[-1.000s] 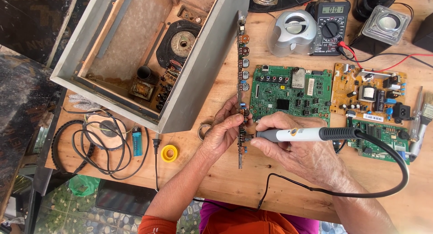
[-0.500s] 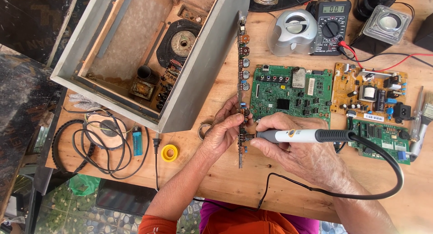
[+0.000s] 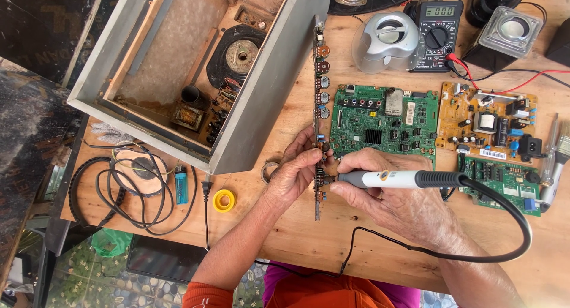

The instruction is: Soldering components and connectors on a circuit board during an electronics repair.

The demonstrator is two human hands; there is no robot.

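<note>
Wooden surface [image 3: 297, 237], mid-frame: left hand [image 3: 295, 176] pinches narrow circuit board [image 3: 319, 115] on edge, right hand [image 3: 396, 202] grips soldering iron [image 3: 392, 179]; steadiest with tip held on one joint only.

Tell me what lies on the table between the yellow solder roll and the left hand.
In the head view, only bare wood lies between the yellow solder roll and the left hand; a metal ring sits just above that stretch.

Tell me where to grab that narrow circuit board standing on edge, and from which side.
Grip the narrow circuit board near its lower end, pinching both flat faces from its left, as the left hand does. It stands on edge with parts along it; the soldering iron in the right hand comes from the right.
</note>
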